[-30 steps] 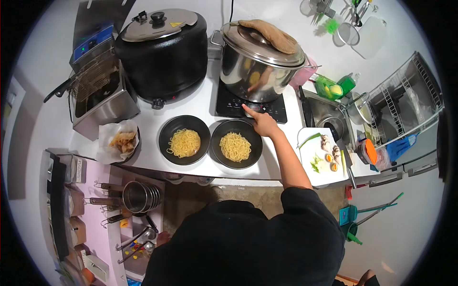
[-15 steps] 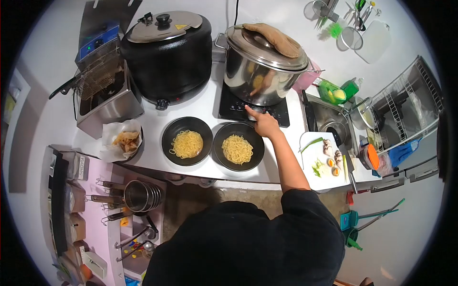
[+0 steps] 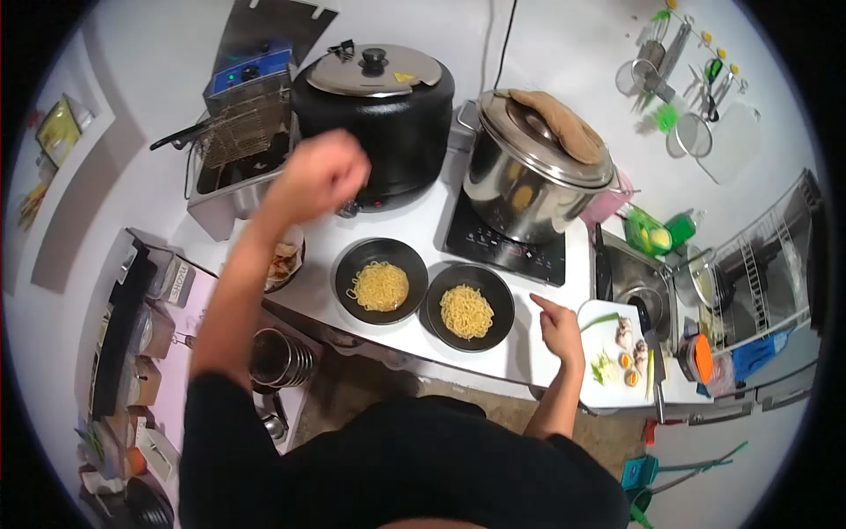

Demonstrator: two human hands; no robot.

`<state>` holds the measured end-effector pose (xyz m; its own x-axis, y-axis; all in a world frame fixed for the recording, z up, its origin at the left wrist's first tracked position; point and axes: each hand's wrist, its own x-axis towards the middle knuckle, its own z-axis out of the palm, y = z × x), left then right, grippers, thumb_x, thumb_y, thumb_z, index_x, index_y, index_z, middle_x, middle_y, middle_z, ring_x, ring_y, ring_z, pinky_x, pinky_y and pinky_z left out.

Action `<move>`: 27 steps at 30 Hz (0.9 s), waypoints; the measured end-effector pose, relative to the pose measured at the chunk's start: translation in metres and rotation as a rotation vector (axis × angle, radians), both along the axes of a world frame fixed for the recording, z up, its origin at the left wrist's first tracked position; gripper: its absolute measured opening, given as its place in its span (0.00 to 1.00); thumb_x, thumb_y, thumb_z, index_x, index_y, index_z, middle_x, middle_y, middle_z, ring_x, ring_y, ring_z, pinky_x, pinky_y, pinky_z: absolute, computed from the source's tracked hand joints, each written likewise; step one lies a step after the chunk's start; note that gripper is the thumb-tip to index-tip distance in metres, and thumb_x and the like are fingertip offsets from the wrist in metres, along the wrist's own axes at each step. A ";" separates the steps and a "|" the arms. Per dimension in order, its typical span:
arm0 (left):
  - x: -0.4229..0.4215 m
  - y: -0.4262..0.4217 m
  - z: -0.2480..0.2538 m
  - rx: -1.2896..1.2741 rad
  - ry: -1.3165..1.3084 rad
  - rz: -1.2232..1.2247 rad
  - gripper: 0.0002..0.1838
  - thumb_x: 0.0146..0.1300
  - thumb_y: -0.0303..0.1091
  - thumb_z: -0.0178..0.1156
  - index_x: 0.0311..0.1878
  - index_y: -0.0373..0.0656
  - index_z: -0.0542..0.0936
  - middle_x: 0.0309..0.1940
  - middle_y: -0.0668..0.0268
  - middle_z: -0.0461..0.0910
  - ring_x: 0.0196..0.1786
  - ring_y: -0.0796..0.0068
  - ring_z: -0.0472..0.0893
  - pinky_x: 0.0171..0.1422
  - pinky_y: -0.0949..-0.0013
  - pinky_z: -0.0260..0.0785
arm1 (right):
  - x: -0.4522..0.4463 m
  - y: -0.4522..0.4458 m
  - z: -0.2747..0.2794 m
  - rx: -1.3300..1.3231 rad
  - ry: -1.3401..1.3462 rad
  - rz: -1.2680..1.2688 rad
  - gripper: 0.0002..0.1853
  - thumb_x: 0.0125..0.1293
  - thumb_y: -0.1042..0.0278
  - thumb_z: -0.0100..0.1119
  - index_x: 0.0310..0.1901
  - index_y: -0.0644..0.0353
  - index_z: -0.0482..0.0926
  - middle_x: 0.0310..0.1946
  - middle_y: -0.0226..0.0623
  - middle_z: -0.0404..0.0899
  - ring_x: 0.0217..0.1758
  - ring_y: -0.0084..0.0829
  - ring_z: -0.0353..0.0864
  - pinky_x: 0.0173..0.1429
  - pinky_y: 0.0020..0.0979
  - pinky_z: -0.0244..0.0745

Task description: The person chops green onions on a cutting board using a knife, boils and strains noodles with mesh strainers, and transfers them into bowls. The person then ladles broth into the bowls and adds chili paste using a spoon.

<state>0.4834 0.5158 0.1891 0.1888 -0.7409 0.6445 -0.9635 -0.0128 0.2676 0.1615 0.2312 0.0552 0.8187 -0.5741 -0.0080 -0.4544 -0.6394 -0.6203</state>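
Note:
My left hand, blurred, is raised before the black soup warmer; its fingers look curled, with nothing visible in them. My right hand is empty, index finger stretched out, over the counter between a noodle bowl and the white cutting board. Two black bowls hold yellow noodles. Behind them a lidded steel pot stands on the black induction cooker, a brown mitt on its lid. Egg halves, greens and a knife lie on the board.
A deep fryer with a basket stands at the back left. My left forearm partly hides a paper-lined bowl of fried food. Strainers sit on the lower left shelf. At right are a sink and a dish rack.
My right hand has left the cooker's panel and moved down and right. My left arm has come up into view over the fryer side. The whole view has shifted and tilted.

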 end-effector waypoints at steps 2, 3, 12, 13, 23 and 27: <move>0.071 -0.052 0.045 -0.125 -0.294 0.157 0.07 0.54 0.31 0.56 0.28 0.37 0.76 0.31 0.56 0.74 0.35 0.55 0.75 0.40 0.60 0.68 | -0.013 0.006 -0.003 0.059 -0.139 0.037 0.22 0.58 0.80 0.43 0.53 0.55 0.78 0.12 0.24 0.62 0.14 0.14 0.61 0.21 0.22 0.62; 0.116 -0.071 0.059 -0.090 -0.271 0.171 0.09 0.55 0.33 0.56 0.38 0.41 0.79 0.32 0.55 0.75 0.39 0.54 0.76 0.45 0.61 0.69 | -0.020 0.012 0.002 0.128 -0.187 0.047 0.23 0.58 0.80 0.42 0.53 0.56 0.77 0.12 0.23 0.64 0.15 0.14 0.61 0.22 0.21 0.62; 0.242 -0.132 0.095 0.833 0.050 0.028 0.25 0.54 0.33 0.60 0.57 0.52 0.72 0.36 0.62 0.79 0.38 0.71 0.77 0.44 0.66 0.70 | -0.119 0.002 -0.044 0.440 -0.134 -0.292 0.16 0.63 0.78 0.46 0.51 0.63 0.77 0.12 0.21 0.65 0.13 0.14 0.60 0.18 0.20 0.57; 0.241 -0.134 0.094 0.841 0.054 0.031 0.25 0.54 0.33 0.60 0.57 0.52 0.72 0.36 0.62 0.79 0.38 0.71 0.77 0.44 0.66 0.70 | -0.117 0.003 -0.037 0.496 -0.126 -0.336 0.16 0.63 0.78 0.46 0.50 0.64 0.77 0.12 0.21 0.65 0.13 0.14 0.60 0.18 0.20 0.57; 0.313 -0.093 0.130 0.326 0.888 0.198 0.20 0.65 0.39 0.50 0.56 0.40 0.72 0.48 0.60 0.78 0.50 0.73 0.77 0.54 0.63 0.72 | -0.050 0.085 0.006 0.458 -0.265 -0.444 0.14 0.67 0.75 0.44 0.50 0.64 0.77 0.14 0.19 0.63 0.14 0.12 0.56 0.19 0.18 0.54; 0.359 -0.085 0.105 0.098 1.164 0.136 0.20 0.65 0.39 0.50 0.56 0.39 0.73 0.48 0.61 0.78 0.49 0.73 0.78 0.53 0.63 0.72 | -0.043 0.130 -0.004 0.563 -0.287 -0.410 0.13 0.68 0.72 0.47 0.49 0.65 0.77 0.14 0.19 0.63 0.14 0.12 0.57 0.19 0.18 0.55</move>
<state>0.8429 0.4304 0.2944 0.7077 -0.7060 -0.0272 -0.1280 -0.1660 0.9778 0.1183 0.3613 0.0514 0.5545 -0.8055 -0.2091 -0.3590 -0.0049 -0.9333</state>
